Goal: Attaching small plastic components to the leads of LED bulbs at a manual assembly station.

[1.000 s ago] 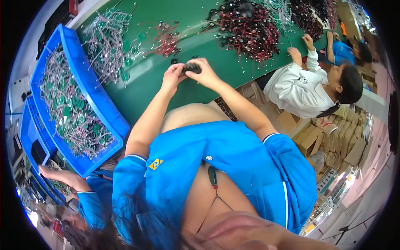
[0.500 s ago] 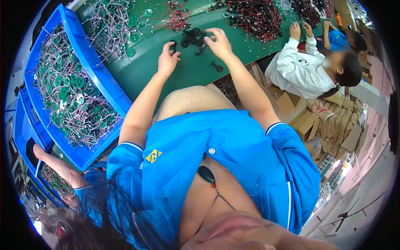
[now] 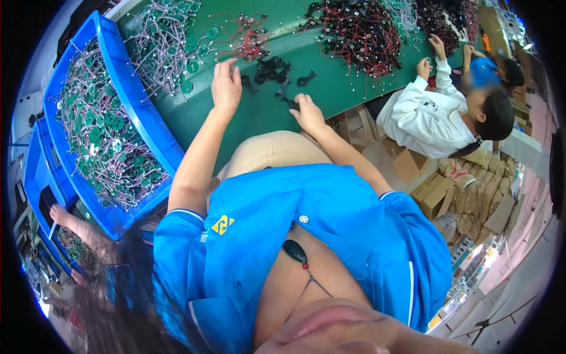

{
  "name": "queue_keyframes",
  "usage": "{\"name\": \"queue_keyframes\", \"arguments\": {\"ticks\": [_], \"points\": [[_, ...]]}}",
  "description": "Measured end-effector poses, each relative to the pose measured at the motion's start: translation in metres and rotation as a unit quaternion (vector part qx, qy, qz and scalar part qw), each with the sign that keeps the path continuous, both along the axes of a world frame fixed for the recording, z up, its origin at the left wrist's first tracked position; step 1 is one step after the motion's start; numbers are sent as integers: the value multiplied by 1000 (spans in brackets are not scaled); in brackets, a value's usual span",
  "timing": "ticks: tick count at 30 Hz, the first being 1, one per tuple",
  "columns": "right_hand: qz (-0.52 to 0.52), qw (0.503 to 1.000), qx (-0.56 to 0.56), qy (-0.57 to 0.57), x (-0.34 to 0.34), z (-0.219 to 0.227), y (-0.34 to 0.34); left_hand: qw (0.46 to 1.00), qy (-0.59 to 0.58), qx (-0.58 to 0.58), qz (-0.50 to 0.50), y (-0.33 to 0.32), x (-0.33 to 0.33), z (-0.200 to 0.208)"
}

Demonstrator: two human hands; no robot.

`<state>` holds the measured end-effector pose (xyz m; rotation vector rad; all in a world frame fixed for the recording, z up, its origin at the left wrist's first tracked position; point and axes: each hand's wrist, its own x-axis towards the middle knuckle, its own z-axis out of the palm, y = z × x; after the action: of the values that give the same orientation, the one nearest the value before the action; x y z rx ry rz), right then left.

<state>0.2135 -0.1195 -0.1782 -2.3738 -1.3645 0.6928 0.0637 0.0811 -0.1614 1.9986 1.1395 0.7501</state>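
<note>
My left hand is over the green work surface, its fingers stretched out and nothing visible in them. Just right of its fingers is a blurred small black plastic part; whether they touch is hard to tell. Nearer the table's front edge, my right hand pinches another small dark part, partly hidden by the fingers. Between and beyond both hands lies a small heap of black plastic parts. A single black part sits to the heap's right.
A blue bin full of green discs with pale wires stands at left. Along the far side lie pale wired discs, red-wired pieces and a large red-and-black wire pile. A person in white works at right.
My left hand has let go of the black part and straightened its fingers. My right hand has come from the heap toward the table's front edge, with a dark part in its fingers.
</note>
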Motion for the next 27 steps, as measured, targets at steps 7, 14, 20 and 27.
{"name": "queue_keyframes", "arguments": {"ticks": [7,14,20,27], "points": [[5,998,69,-12,34,33,46,993,-51,107,21,61,60,21],[-121,976,73,164,59,29,41,982,107,152,-25,121,113,-3],[-132,955,121,237,85,26,105,947,304,90,-48,140,127,-37],[-31,972,233,-21,104,-6,219,965,255,-12,-61,144,136,-31]]}}
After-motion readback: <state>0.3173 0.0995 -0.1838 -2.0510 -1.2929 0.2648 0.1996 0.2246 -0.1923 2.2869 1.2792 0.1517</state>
